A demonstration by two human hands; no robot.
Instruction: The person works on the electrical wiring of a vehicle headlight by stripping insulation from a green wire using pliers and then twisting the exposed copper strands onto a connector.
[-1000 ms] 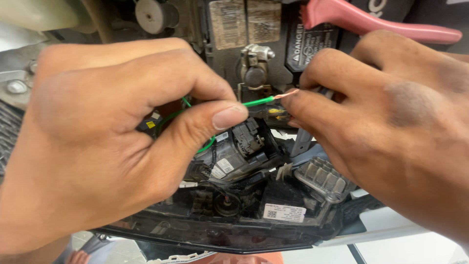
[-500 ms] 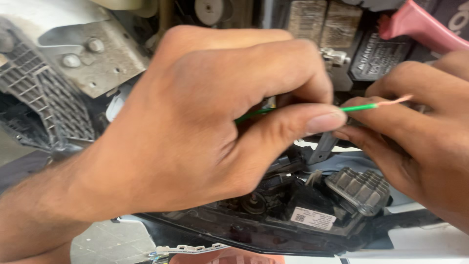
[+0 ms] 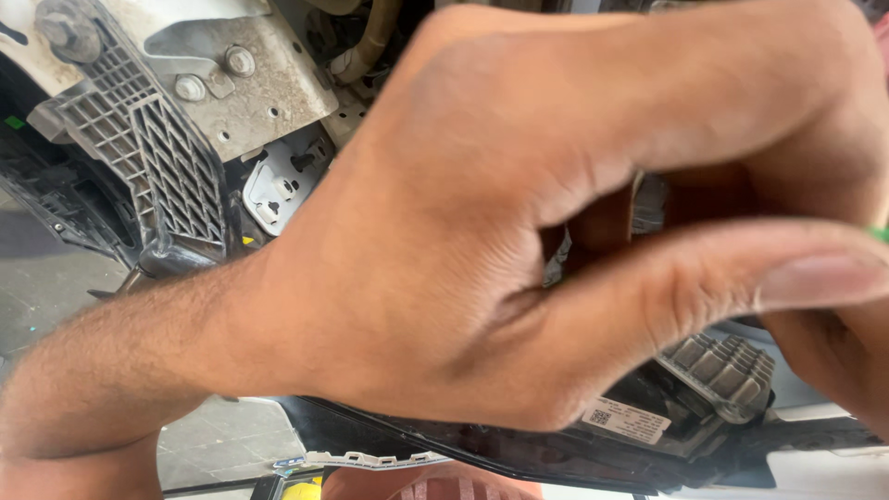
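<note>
My left hand (image 3: 519,231) pinches shut on a thin green wire (image 3: 880,233), steadying it above the black plastic headlamp housing (image 3: 648,444); my right hand's (image 3: 833,356) grip I cannot tell.

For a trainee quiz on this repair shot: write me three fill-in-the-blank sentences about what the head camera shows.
1. The left hand fills most of the view, its ____ stretched out toward the right edge.
2. At upper left, a grey plastic grille sits beside a metal bracket that carries round ____.
3. A sliver of wire at the right edge is ____ in colour.

Missing words: thumb; bolts; green
</note>
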